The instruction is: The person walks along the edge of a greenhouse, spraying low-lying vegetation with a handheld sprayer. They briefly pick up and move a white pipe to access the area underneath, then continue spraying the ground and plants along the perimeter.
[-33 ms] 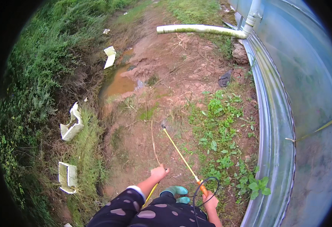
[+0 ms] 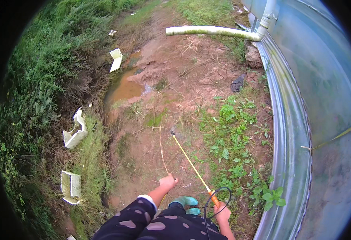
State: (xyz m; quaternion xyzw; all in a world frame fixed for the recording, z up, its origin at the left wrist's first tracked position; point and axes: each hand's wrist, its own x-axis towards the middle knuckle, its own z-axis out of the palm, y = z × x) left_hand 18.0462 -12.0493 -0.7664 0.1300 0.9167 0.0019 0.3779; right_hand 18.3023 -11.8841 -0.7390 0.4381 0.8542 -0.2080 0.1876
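In the head view, a yellow spray lance [image 2: 191,162] is gripped at its orange handle [image 2: 212,196] by the right hand [image 2: 222,214], whose fingers are closed around it. A black hose [image 2: 211,200] loops back from the handle toward the body. The nozzle end [image 2: 173,133] is held low over bare reddish soil, just left of a patch of green weeds [image 2: 233,148]. The left hand [image 2: 168,183] is closed on a thin yellowish stem or cord [image 2: 161,150] that rises toward the nozzle; which of the two it is cannot be told. Green boots [image 2: 185,202] are seen between the forearms.

As a judgement, the spraying would be done best with the nozzle kept low and swept slowly across the weeds, so that drift onto the curved metal tank wall [image 2: 303,120] is avoided. The hose loop should be kept clear of the boots. The muddy puddle [image 2: 123,90] and the ditch with its broken white concrete pieces [image 2: 74,132] on the left should be stepped around, since footing there looks soft. A mossy white pipe [image 2: 211,31] juts from the tank farther ahead.
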